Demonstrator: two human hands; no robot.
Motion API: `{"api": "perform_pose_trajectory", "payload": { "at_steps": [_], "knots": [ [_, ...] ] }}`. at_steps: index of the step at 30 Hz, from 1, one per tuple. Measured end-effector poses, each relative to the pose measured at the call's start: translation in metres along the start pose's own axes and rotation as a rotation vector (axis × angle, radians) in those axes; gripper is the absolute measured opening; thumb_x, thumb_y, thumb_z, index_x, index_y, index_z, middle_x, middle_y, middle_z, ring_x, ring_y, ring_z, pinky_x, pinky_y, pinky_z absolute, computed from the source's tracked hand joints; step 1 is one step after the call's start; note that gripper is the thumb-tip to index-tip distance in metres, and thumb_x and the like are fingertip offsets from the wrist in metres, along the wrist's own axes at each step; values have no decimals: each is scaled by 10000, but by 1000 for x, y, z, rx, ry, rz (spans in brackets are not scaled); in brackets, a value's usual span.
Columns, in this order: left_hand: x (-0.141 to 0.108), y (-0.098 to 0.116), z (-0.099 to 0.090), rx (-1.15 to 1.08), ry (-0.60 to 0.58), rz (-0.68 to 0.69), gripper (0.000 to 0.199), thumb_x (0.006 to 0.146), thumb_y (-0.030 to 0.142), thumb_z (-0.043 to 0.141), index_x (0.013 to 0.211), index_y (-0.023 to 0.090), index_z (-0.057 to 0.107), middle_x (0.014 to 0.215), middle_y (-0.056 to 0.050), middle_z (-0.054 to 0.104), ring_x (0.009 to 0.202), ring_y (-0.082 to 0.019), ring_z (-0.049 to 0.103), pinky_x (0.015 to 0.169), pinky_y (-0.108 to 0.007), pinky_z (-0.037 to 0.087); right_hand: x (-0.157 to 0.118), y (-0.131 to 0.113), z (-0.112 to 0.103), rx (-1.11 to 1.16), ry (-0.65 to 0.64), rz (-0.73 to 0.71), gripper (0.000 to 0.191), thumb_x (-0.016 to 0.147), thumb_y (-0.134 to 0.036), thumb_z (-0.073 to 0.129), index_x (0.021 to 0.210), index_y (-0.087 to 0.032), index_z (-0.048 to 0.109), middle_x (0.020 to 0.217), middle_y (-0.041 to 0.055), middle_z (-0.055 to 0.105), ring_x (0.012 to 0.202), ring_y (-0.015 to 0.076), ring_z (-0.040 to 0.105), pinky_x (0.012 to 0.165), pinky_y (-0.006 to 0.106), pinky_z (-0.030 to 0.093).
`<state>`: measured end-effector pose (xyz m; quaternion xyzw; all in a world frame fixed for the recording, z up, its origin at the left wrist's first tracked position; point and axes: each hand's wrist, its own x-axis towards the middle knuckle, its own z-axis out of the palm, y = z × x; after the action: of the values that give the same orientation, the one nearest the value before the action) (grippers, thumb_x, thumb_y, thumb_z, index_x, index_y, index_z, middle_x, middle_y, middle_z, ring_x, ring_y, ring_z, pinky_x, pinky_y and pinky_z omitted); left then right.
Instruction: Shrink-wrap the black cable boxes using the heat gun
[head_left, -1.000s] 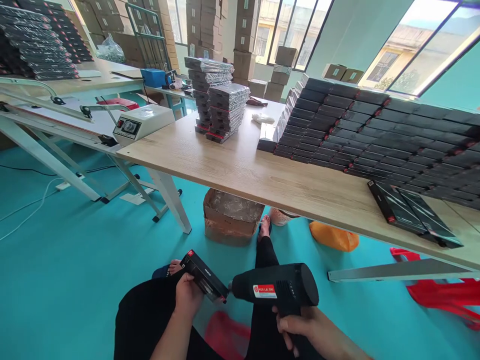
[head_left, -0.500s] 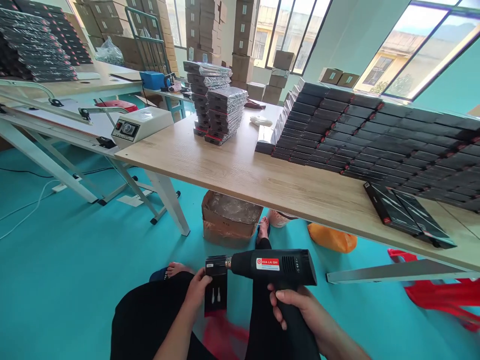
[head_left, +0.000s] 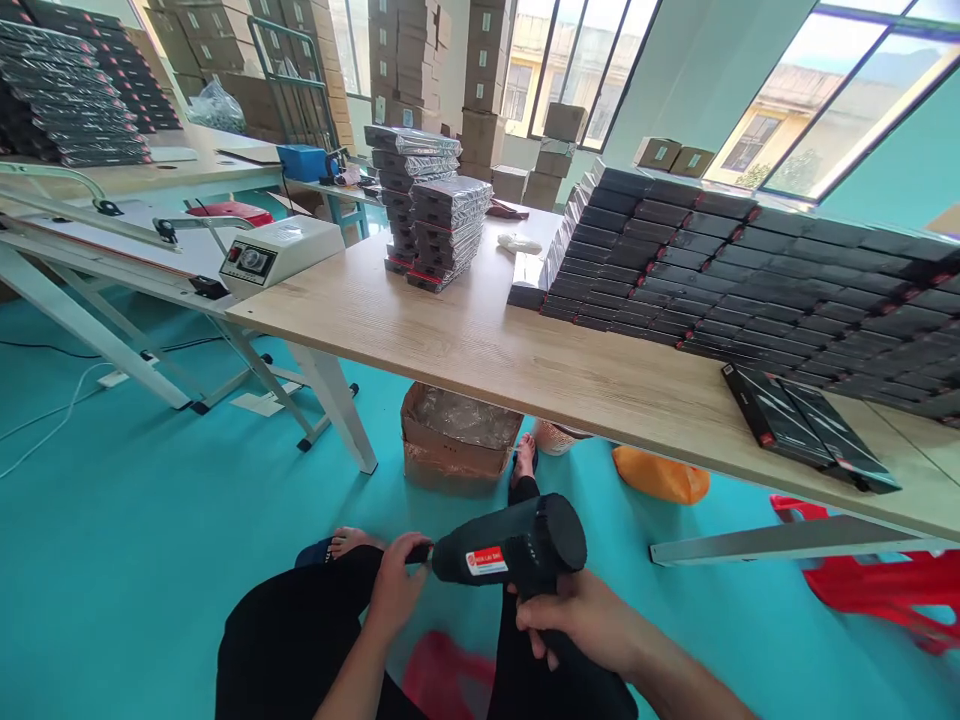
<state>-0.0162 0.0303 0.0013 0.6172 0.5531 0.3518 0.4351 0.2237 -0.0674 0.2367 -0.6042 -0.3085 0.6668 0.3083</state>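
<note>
My right hand (head_left: 581, 620) is wrapped round the handle of a black heat gun (head_left: 517, 545) with a red and white label. The gun lies across my lap area, its nozzle pointing left at my left hand (head_left: 396, 590). That hand is closed on a slim black box (head_left: 418, 553), turned so that only a small dark edge shows beside the nozzle. Whether nozzle and box touch, I cannot tell.
Across the wooden table (head_left: 480, 345) stand stacked black boxes (head_left: 645, 255) and film-wrapped stacks (head_left: 450, 225). Two black boxes lie near its edge (head_left: 802, 425). Under it sits a carton of clear film (head_left: 457, 460). A sealing machine (head_left: 281, 250) stands left, an orange bag (head_left: 660, 475) right.
The heat gun has swung, its rear end coming left and toward me. My left hand has turned the box, so its broad face with two pale shapes no longer shows.
</note>
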Motion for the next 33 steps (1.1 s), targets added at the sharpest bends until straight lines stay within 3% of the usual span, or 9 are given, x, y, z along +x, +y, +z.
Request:
{"api": "perform_pose_trajectory", "payload": {
  "at_steps": [4, 8, 12, 15, 21, 25, 33],
  "knots": [
    [2, -1, 1, 32, 1, 25, 415, 580, 131, 575, 921, 250, 780, 1097, -81, 764, 1122, -299, 676, 1066, -522, 474, 6, -2, 2, -11, 63, -50, 259, 612, -306, 655, 833, -187, 592, 599, -56, 555, 517, 135, 538, 474, 274, 434],
    [2, -3, 1, 28, 37, 13, 399, 591, 147, 580, 917, 243, 789, 1108, -93, 755, 1138, -309, 666, 1069, -524, 470, 8, -5, 2, -30, -18, -24, 240, 608, -296, 660, 810, -193, 581, 545, -65, 539, 487, 134, 524, 469, 276, 429],
    [2, -3, 2, 11, 55, 8, 391, 575, 145, 575, 885, 242, 791, 1104, -100, 752, 1130, -315, 669, 1081, -524, 457, 8, -6, 3, -13, 49, -56, 231, 612, -296, 662, 806, -191, 593, 590, -51, 560, 506, 136, 533, 467, 278, 429],
    [3, -4, 1, -39, 59, -24, 378, 592, 174, 579, 902, 241, 783, 1127, -99, 748, 1136, -306, 670, 1067, -497, 476, 8, -5, -1, 3, -18, -14, 224, 617, -289, 679, 804, -184, 611, 529, -53, 546, 496, 146, 535, 475, 285, 431],
    [3, -6, -3, -106, 83, -133, 429, 593, 230, 565, 973, 216, 764, 1128, -113, 752, 1126, -316, 680, 1047, -479, 483, 2, 1, -30, 69, 190, 6, 244, 661, -302, 692, 856, -164, 643, 629, -29, 613, 538, 126, 555, 502, 263, 444],
    [5, -4, -3, -129, 63, -179, 426, 599, 262, 558, 971, 218, 761, 1131, -107, 751, 1121, -312, 677, 1037, -468, 484, -4, 6, -39, 154, 126, 25, 325, 665, -337, 723, 923, -143, 680, 703, 5, 670, 563, 133, 585, 512, 264, 451],
    [3, 6, -6, -117, 52, -190, 428, 588, 268, 549, 965, 217, 746, 1125, -108, 747, 1097, -308, 675, 1030, -462, 476, -1, 8, -27, 109, 107, 7, 285, 642, -335, 713, 856, -153, 661, 617, -14, 623, 539, 135, 551, 516, 273, 442]
  ]
}}
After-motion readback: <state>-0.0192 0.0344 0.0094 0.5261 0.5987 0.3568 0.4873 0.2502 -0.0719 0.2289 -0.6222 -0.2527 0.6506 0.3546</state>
